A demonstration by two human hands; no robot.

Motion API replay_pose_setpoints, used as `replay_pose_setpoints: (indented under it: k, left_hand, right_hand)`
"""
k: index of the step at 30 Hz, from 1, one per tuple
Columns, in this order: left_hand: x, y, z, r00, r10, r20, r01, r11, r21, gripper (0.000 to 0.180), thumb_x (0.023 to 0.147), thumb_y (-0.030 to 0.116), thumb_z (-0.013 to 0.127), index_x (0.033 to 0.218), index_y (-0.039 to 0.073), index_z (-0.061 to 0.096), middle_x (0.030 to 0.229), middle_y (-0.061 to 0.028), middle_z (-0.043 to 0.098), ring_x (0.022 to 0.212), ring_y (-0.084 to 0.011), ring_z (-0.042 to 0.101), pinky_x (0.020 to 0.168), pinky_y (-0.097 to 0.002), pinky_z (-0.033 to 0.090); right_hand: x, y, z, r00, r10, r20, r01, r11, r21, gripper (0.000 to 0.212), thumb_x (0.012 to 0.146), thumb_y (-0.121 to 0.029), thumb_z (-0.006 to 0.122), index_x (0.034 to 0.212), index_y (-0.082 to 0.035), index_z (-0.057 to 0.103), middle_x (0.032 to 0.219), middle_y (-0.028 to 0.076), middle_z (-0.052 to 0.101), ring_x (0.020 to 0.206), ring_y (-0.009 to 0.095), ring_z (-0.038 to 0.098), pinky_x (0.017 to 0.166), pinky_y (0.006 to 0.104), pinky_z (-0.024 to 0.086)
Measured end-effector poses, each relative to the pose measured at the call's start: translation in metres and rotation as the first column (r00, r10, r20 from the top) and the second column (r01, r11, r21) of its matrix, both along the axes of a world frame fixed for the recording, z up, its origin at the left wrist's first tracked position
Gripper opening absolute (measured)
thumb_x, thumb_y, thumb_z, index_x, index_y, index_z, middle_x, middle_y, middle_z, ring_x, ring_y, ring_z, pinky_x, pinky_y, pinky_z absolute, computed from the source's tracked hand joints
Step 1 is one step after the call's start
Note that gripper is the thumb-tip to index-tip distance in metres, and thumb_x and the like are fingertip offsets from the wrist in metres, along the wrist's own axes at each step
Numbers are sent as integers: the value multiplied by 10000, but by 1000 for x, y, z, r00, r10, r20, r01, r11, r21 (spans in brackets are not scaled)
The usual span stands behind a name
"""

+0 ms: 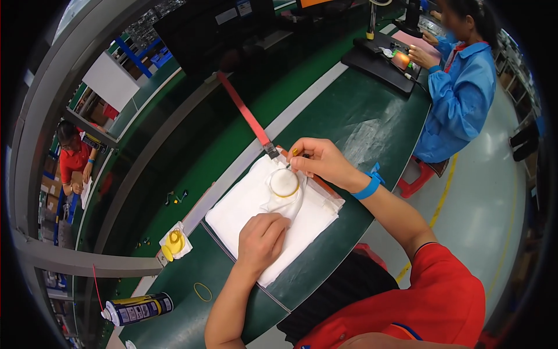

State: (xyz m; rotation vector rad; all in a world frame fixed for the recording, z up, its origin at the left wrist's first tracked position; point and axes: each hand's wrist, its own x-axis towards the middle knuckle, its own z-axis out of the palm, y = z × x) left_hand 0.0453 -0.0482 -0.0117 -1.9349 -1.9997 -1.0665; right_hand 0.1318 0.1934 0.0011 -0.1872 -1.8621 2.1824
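Observation:
A round white disc (284, 182) with a yellow rim lies on a gathered white cloth (293, 205), above a flat white sheet pad (317, 215). My right hand (326, 164) pinches a small thin tool (295, 152) with a yellow and dark end; its dark tip is at the upper right edge of the disc. The tool's exact kind is too small to tell. My left hand (261, 241) is closed, its fingers curled on the cloth just below the disc.
A red strap (247, 113) with a dark end reaches the pad's far edge. On the left are a spray can (139, 308), a yellow rubber band (203, 292) and a white pad with yellow pieces (175, 241). A grey frame post (87, 262) stands there. A co-worker in blue (462, 93) sits at right.

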Motion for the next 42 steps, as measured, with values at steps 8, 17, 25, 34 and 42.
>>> replay_pose_setpoints:
  k: [8,17,25,34,42]
  left_hand:
    - [-1,-2,-3,1000,11,8,-11,999,31,194,753,-6,759,929,51,699,934,-83,687,824,-278,670,707,-370,538]
    - [-5,-3,-3,997,66,44,-70,994,81,189,761,0,754,932,60,701,935,-70,679,847,-269,652,748,-371,522]
    - [-3,0,-4,999,48,-3,-48,998,27,162,772,34,758,922,50,699,981,-81,668,899,-282,639,791,-386,512]
    - [-2,1,-7,999,32,-1,-32,999,15,153,749,27,768,886,41,701,965,-97,667,885,-299,632,771,-399,505]
    - [-1,4,-5,999,34,2,-34,999,13,153,735,10,769,870,36,701,938,-101,666,860,-298,627,754,-396,503]
  right_hand:
    - [19,-20,13,986,-74,-151,150,797,586,100,945,-56,683,1005,15,648,911,36,608,734,93,536,652,264,461]
    - [-2,-30,14,951,-52,-304,292,467,835,79,893,-4,683,951,1,629,913,124,596,757,283,610,667,351,502]
    - [-14,-30,10,951,25,-310,295,238,925,90,859,-13,680,935,-15,630,919,127,595,818,340,626,711,406,532]
    - [-18,-28,8,944,29,-327,319,156,935,71,835,-58,665,887,-37,621,878,115,599,815,319,649,683,401,545]
    - [-17,-26,3,936,45,-349,338,164,927,77,821,-62,674,880,-33,635,890,111,618,811,305,664,684,387,554]
